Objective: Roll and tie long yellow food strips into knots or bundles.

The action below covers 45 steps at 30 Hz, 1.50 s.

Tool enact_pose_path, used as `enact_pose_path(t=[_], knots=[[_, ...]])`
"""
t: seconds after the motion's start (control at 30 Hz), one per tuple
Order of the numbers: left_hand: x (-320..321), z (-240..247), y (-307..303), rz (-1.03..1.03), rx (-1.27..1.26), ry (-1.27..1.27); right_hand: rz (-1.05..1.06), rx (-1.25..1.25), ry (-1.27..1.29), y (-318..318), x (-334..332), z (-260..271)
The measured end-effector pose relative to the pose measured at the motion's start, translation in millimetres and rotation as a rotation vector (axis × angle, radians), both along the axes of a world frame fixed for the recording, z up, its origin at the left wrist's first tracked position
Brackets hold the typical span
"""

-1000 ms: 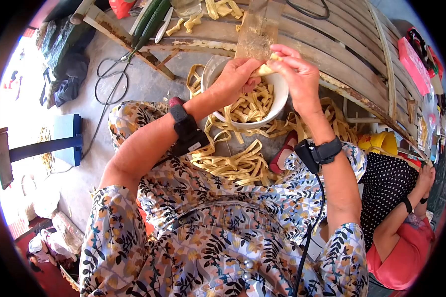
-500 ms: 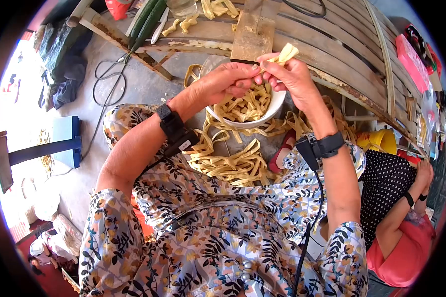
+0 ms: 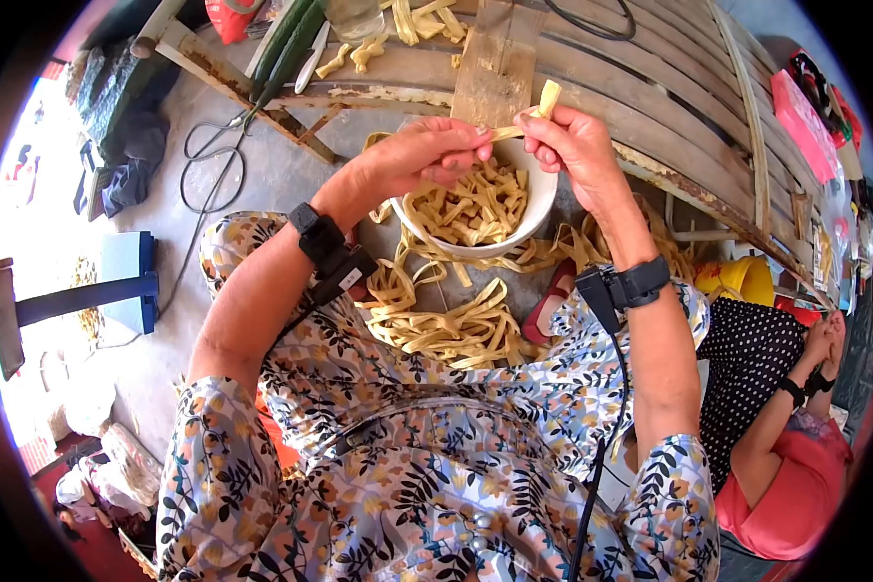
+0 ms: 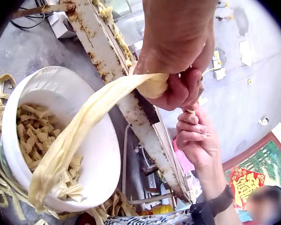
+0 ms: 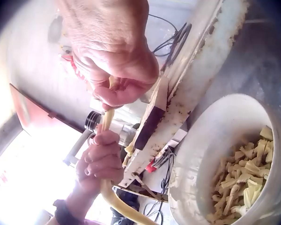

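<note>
A pale yellow strip (image 3: 506, 132) stretches between the two hands above a white bucket (image 3: 543, 209). My left hand (image 3: 427, 153) pinches one part of it with curled fingers. My right hand (image 3: 574, 145) pinches the other part, and a short end sticks up past its fingers. In the left wrist view a long tail of the strip (image 4: 84, 115) hangs from the left hand (image 4: 178, 70) in front of the bucket. Short yellow pieces (image 5: 243, 173) lie inside the bucket in the right wrist view, below and beside the right hand (image 5: 112, 61).
Behind the bucket stands a slatted bench (image 3: 650, 87) with a wooden board (image 3: 495, 73), green cucumbers (image 3: 286, 53) and more yellow pieces. Long strips (image 3: 446, 325) lie heaped on the floor before the bucket. A seated person (image 3: 786, 466) is at the right, near a yellow container (image 3: 742, 279).
The hands have drawn apart, the left one moving left and the right one slightly right. The strip between them shows as a straight length, and its end past the right hand looks narrower.
</note>
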<state>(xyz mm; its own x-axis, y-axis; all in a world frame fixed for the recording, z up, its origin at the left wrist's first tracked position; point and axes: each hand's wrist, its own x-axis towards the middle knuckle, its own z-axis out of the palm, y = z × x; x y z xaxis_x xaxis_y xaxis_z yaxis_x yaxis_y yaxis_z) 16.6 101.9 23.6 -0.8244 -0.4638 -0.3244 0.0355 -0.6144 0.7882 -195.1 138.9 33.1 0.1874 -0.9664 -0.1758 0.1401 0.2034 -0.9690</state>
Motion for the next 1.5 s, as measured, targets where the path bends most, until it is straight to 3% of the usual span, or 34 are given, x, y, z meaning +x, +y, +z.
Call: enact_pose_path(t=[0.2, 0.3, 0.43, 0.57, 0.83, 0.97, 1.0, 1.03, 1.17, 1.2, 1.23, 1.3, 1.33, 1.43, 1.5], knots=[[8.5, 25.8, -15.6, 0.064, -0.528, -0.263, -0.208, -0.059, -0.077, -22.6, -10.5, 7.8], [8.1, 29.6, -39.6, 0.228, -0.808, -0.367, -0.329, -0.099, -0.085, -42.1, -16.9, 5.0], [-6.0, 21.5, -73.8, 0.479, -0.797, -0.334, -0.454, -0.18, -0.113, -68.2, -5.8, 0.5], [-14.3, 7.8, -88.7, 0.595, -0.814, -0.377, -0.505, -0.206, -0.149, -80.9, 1.0, -8.0], [-11.4, -13.6, -102.1, 0.619, -0.834, -0.446, -0.516, -0.189, -0.125, -87.1, 7.6, -6.9], [-12.2, -23.7, -91.0, 0.75, -1.014, -0.647, -0.486, -0.158, 0.11, -85.9, 0.1, -28.1], [-7.3, -7.8, -84.4, 0.694, -0.846, -0.787, -0.51, -0.13, 0.155, -80.6, -6.4, -29.4], [0.4, -5.2, -81.1, 0.638, -0.817, -0.675, -0.533, -0.104, 0.201, -73.1, -7.8, -26.4], [11.7, 14.9, -52.8, 0.461, -0.766, -0.382, -0.195, -0.042, 0.183, -31.3, 0.4, 11.8], [13.0, 16.3, -43.6, 0.435, -0.772, -0.362, -0.117, -0.038, 0.322, -22.9, 4.3, 13.6], [15.5, 15.9, -37.5, 0.407, -0.775, -0.343, -0.084, -0.185, 0.5, -12.0, 4.6, 11.4], [18.5, 13.0, -30.8, 0.377, -0.932, -0.417, -0.012, -0.491, 0.849, 4.0, 1.3, 10.0], [15.5, 10.6, -24.8, 0.393, -1.033, -0.429, -0.13, -0.542, 0.681, 6.2, 2.3, 13.3], [-0.5, 11.8, 0.2, 0.362, -1.309, -0.446, -0.275, -0.628, 0.618, 3.5, 6.3, 31.4], [-9.9, 4.0, 8.0, 0.325, -1.705, -0.428, -0.173, -0.505, 0.551, -2.7, 5.0, 5.0]])
